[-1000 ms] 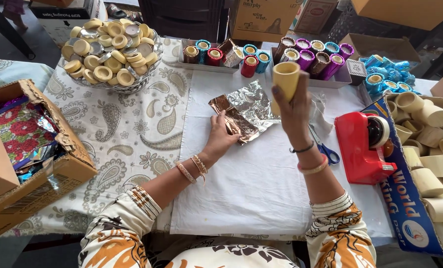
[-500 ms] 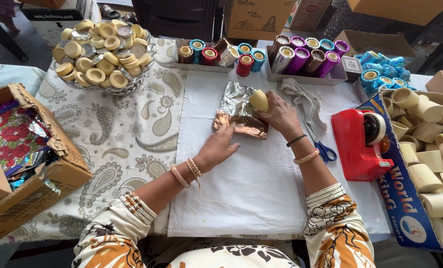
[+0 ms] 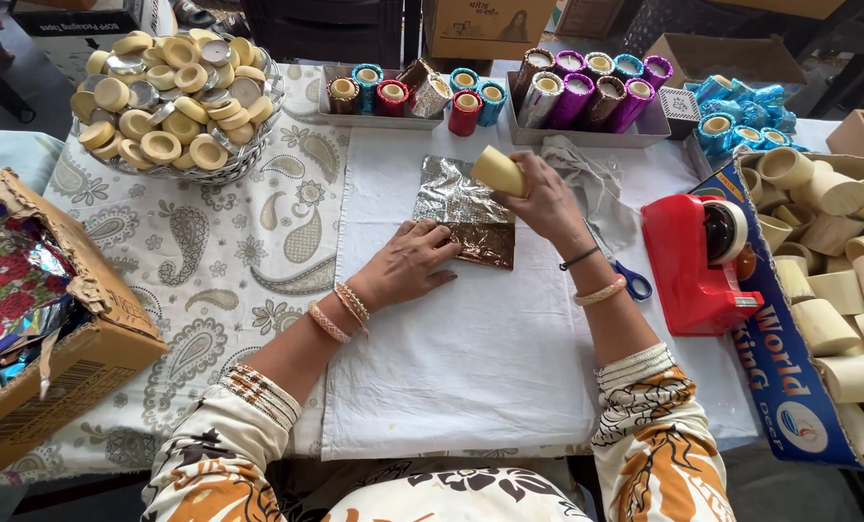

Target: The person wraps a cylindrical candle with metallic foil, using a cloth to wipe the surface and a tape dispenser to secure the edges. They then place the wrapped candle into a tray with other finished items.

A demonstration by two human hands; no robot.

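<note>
We press our left hand (image 3: 408, 263) flat, fingers spread, on the shiny crinkled foil sheet (image 3: 466, 213) lying on the white cloth (image 3: 470, 358). Our right hand (image 3: 546, 201) curls tight round a plain cardboard tube (image 3: 498, 171) above it. The thin foil could rip or slide crooked if we push hard.

Table (image 3: 258, 425) carried paisley cloth (image 3: 209, 280) and white sheet (image 3: 490, 367) | on them: wire basket (image 3: 248, 159) of round caps, two grey trays (image 3: 374, 118) of wrapped tubes, foil sheet (image 3: 463, 215), red tape dispenser (image 3: 693, 261), scissors (image 3: 633, 282), possibly crumpled plastic (image 3: 586, 179).
</note>
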